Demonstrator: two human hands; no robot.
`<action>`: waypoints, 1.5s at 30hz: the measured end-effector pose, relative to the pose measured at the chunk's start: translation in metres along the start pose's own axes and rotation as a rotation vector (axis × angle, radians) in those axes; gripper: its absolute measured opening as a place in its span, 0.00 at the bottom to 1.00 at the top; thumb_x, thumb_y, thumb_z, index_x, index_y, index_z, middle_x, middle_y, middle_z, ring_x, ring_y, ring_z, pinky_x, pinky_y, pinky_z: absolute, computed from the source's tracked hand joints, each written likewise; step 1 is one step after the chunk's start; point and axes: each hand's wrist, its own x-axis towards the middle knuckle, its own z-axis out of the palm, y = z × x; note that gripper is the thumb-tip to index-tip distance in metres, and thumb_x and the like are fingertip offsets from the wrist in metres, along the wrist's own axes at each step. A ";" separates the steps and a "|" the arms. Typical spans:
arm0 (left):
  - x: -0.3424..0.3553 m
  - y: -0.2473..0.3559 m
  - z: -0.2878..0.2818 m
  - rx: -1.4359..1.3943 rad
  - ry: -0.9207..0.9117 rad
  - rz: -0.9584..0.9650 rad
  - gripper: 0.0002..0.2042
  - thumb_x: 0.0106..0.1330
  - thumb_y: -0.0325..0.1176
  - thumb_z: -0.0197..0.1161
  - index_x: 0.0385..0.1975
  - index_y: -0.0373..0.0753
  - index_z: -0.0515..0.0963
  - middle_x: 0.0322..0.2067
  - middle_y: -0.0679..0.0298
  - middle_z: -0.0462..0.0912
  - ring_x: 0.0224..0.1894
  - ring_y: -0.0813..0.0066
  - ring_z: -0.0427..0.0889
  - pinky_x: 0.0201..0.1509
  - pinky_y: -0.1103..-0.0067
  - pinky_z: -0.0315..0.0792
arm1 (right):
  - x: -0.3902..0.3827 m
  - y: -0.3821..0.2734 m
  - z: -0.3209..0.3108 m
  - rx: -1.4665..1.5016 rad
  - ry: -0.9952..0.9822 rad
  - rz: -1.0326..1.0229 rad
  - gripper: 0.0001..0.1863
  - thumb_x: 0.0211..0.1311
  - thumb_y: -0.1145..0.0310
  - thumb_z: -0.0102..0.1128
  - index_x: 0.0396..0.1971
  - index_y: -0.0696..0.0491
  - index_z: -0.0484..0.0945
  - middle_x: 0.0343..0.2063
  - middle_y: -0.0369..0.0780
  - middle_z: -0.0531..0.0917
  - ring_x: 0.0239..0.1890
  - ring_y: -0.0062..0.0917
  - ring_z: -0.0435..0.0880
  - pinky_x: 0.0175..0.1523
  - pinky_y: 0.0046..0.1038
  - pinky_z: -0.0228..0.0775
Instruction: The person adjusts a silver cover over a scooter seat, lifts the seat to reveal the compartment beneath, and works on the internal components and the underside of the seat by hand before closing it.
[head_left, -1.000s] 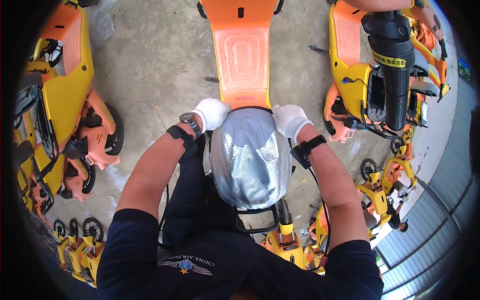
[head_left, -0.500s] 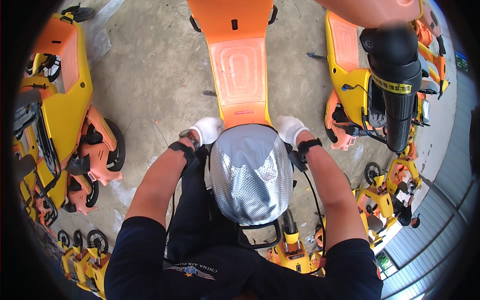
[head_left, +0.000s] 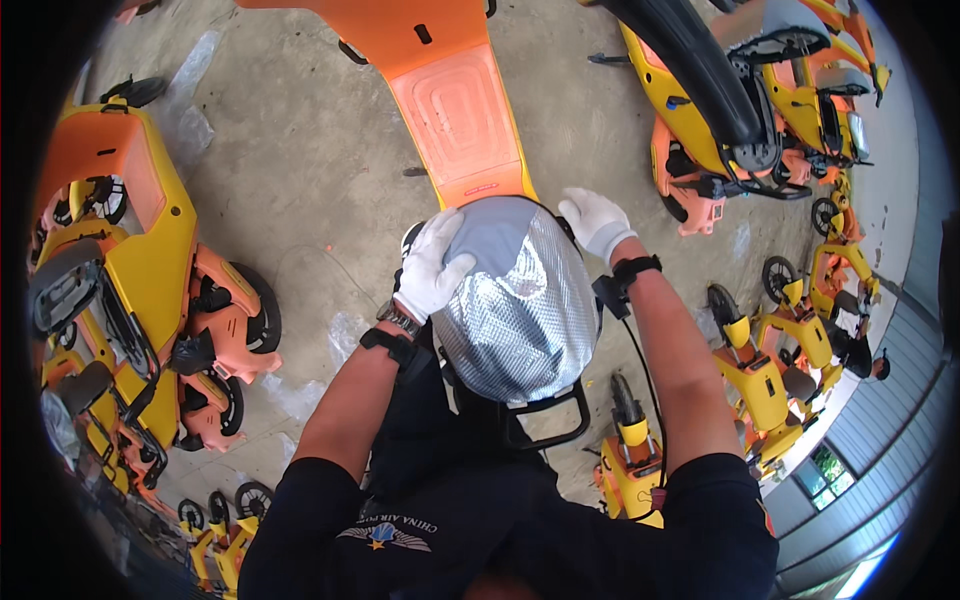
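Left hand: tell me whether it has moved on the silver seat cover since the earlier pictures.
Yes. The left hand has come up from the cover's front-left edge onto the top of the silver seat cover, toward its middle; the right hand stays at the front-right edge.

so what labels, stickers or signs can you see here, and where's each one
Small red strip label: near edge of the orange scooter footboard, just ahead of the silver seat cover under the left hand and right hand.
Winged emblem with a star and a line of pale lettering: chest of the person's dark shirt, bottom centre.
No packages or screens visible.
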 end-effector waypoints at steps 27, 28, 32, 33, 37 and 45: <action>-0.178 0.040 0.062 -0.963 0.080 -1.142 0.45 0.63 0.68 0.49 0.69 0.37 0.50 0.66 0.51 0.58 0.66 0.44 0.59 0.66 0.52 0.58 | -0.313 0.079 0.315 1.288 0.100 0.168 0.18 0.64 0.59 0.51 0.36 0.61 0.78 0.29 0.40 0.82 0.30 0.24 0.81 0.40 0.25 0.72; -0.175 0.042 0.064 -0.970 0.119 -1.161 0.45 0.61 0.68 0.50 0.68 0.38 0.52 0.67 0.52 0.56 0.68 0.48 0.57 0.68 0.51 0.55 | -0.312 0.079 0.301 1.241 0.167 0.125 0.19 0.65 0.59 0.51 0.37 0.62 0.78 0.29 0.41 0.82 0.30 0.24 0.81 0.40 0.26 0.72; -0.177 0.039 0.070 -1.002 0.158 -1.081 0.41 0.59 0.70 0.51 0.63 0.43 0.63 0.60 0.59 0.68 0.60 0.60 0.67 0.54 0.59 0.67 | -0.287 0.094 0.278 1.039 0.500 -0.018 0.19 0.65 0.58 0.50 0.41 0.62 0.77 0.29 0.40 0.82 0.31 0.24 0.81 0.41 0.27 0.73; -0.176 0.037 0.063 -1.005 0.175 -1.080 0.41 0.59 0.70 0.51 0.63 0.43 0.63 0.60 0.59 0.68 0.60 0.60 0.67 0.54 0.59 0.67 | -0.285 0.088 0.257 1.185 0.427 0.025 0.19 0.65 0.59 0.51 0.43 0.61 0.77 0.30 0.41 0.82 0.31 0.24 0.81 0.41 0.28 0.73; -0.168 0.051 0.028 -0.923 0.015 -1.064 0.31 0.61 0.69 0.50 0.46 0.46 0.75 0.38 0.68 0.81 0.34 0.72 0.77 0.26 0.76 0.67 | -0.283 0.069 0.188 1.170 0.499 -0.036 0.26 0.63 0.63 0.55 0.60 0.57 0.67 0.47 0.44 0.79 0.47 0.29 0.80 0.54 0.27 0.70; -0.159 0.059 -0.026 -1.097 -0.008 -0.876 0.25 0.68 0.59 0.48 0.46 0.42 0.75 0.41 0.65 0.82 0.39 0.71 0.80 0.32 0.74 0.71 | -0.262 -0.008 0.105 0.656 0.572 -0.261 0.42 0.52 0.54 0.65 0.65 0.53 0.60 0.66 0.52 0.59 0.64 0.45 0.64 0.66 0.37 0.60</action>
